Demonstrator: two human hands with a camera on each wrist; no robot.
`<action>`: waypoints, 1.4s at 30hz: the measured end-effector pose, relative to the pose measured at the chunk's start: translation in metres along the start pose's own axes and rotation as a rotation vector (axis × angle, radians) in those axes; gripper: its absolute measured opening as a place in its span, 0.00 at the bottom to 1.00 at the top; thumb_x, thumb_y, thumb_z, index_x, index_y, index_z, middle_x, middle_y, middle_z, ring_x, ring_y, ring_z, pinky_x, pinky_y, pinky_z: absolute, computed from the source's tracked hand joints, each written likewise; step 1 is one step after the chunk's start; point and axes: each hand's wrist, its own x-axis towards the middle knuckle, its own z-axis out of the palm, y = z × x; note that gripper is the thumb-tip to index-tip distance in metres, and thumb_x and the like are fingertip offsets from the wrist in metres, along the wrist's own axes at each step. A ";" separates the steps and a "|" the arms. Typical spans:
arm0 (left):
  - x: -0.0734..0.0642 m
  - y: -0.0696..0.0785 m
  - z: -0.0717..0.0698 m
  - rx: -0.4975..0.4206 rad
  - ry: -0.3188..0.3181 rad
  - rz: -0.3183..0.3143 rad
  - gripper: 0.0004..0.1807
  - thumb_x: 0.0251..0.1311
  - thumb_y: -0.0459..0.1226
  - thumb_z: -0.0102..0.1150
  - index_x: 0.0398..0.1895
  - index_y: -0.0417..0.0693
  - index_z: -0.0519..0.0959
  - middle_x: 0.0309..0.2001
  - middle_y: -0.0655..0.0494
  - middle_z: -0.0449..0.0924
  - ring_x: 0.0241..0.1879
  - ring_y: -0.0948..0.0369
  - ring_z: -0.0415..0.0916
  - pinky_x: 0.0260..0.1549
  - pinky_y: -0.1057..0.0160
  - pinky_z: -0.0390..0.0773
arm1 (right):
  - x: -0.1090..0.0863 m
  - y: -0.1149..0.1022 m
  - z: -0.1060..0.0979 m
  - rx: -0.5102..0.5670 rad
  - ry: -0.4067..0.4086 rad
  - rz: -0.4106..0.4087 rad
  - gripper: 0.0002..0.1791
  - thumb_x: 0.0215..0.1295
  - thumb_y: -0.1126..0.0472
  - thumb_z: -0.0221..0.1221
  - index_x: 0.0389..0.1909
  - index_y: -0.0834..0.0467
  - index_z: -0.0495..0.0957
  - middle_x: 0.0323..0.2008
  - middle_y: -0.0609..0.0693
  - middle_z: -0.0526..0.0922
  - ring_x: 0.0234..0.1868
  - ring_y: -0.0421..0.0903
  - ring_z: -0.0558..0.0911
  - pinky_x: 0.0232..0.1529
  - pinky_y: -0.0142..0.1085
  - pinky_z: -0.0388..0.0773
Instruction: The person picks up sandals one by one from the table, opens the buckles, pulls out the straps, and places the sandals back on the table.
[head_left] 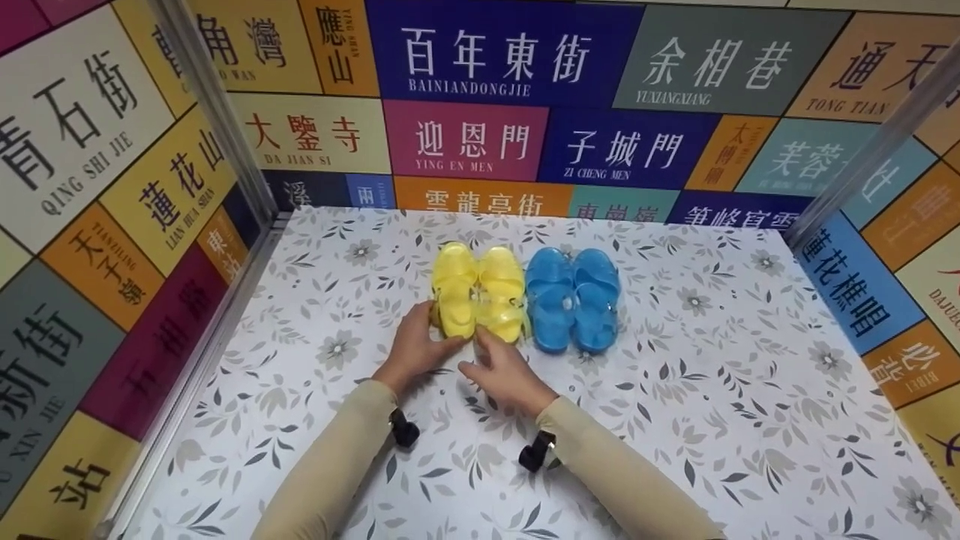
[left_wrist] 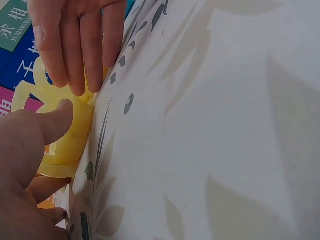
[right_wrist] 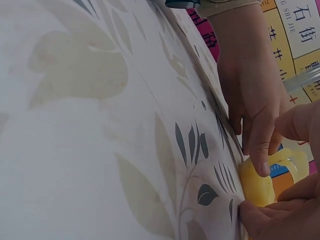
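Note:
A pair of yellow sandals stands side by side, toes pointing away: a left yellow sandal [head_left: 456,311] and a right yellow sandal [head_left: 501,285]. My left hand [head_left: 417,346] holds the left one by its heel end, thumb at the back and fingers along the outer side. In the left wrist view its thumb [left_wrist: 59,117] lies against the yellow heel. My right hand [head_left: 508,373] is at the heels, its fingers straight and reaching to the gap between the two sandals; the thumb stands away. In the right wrist view, my right hand [right_wrist: 292,205] partly covers the yellow sandal.
A pair of blue sandals [head_left: 551,330] stands immediately right of the yellow pair. The white tabletop [head_left: 720,420] has a grey leaf and flower pattern. Panels with coloured street-name signs [head_left: 465,139] enclose it at the back and sides, with metal posts [head_left: 217,97] at the corners.

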 end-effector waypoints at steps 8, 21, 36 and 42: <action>0.002 0.000 0.000 0.063 0.002 -0.004 0.42 0.56 0.44 0.79 0.70 0.36 0.70 0.61 0.40 0.77 0.62 0.44 0.75 0.68 0.46 0.71 | 0.010 0.000 0.003 -0.009 0.025 -0.031 0.43 0.75 0.59 0.62 0.81 0.67 0.52 0.80 0.65 0.59 0.75 0.61 0.69 0.72 0.50 0.71; 0.002 0.001 0.000 -0.007 0.003 -0.058 0.41 0.56 0.41 0.78 0.72 0.39 0.71 0.66 0.41 0.78 0.69 0.44 0.73 0.72 0.46 0.68 | 0.014 0.003 0.008 -0.019 0.077 0.006 0.42 0.74 0.57 0.62 0.81 0.68 0.54 0.78 0.66 0.62 0.71 0.62 0.74 0.71 0.49 0.72; -0.002 0.002 -0.001 -0.035 -0.002 -0.064 0.38 0.57 0.37 0.78 0.69 0.37 0.73 0.64 0.40 0.81 0.66 0.46 0.77 0.70 0.49 0.71 | 0.009 0.005 0.007 0.023 0.082 0.004 0.38 0.73 0.59 0.62 0.76 0.72 0.61 0.80 0.66 0.57 0.71 0.61 0.75 0.70 0.48 0.73; -0.004 0.003 -0.003 -0.028 0.011 -0.080 0.38 0.55 0.37 0.80 0.69 0.38 0.73 0.63 0.42 0.82 0.66 0.47 0.77 0.72 0.49 0.69 | 0.008 0.004 0.006 0.018 0.072 0.004 0.37 0.73 0.58 0.62 0.76 0.71 0.63 0.80 0.66 0.57 0.70 0.61 0.76 0.70 0.49 0.73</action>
